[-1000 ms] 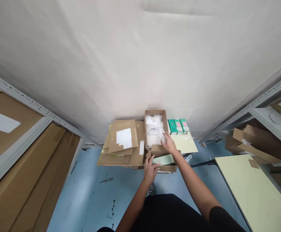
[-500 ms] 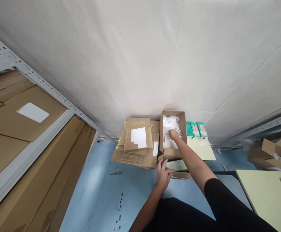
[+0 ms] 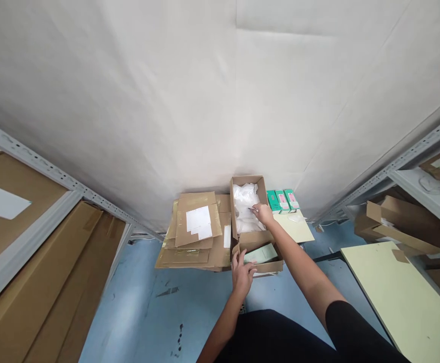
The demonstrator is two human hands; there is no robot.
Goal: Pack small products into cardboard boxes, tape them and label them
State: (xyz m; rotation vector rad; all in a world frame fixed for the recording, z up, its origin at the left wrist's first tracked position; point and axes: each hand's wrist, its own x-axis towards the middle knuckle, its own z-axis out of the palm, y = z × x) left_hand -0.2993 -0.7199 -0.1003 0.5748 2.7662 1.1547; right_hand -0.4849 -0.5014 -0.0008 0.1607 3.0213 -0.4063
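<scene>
An open cardboard box [image 3: 247, 180] holds crumpled white packing paper [image 3: 245, 199]. My right hand [image 3: 262, 213] is over its right side, fingers pinched on a small thin object [image 3: 251, 208] with a dark tip; its kind is too small to make out. At the near end is a smaller open cardboard box [image 3: 271, 265] with a pale green box [image 3: 261, 254] lying in it. My left hand [image 3: 241, 275] grips the near left corner of this smaller box, fingers over the rim and thumb at the near wall.
Flattened cardboard [image 3: 189, 252] is stacked left of the boxes. Several green-and-pink cartons [image 3: 282, 200] stand on a pale yellow tabletop [image 3: 295, 231] at right. Shelving with large cartons [image 3: 53, 282] flanks the left; another pale table [image 3: 401, 292] and shelved boxes are at the right.
My view has swung right, so everything sits further left. The thin object now shows in my right hand. More of the pale green box is visible, and my left hand stays at the smaller box.
</scene>
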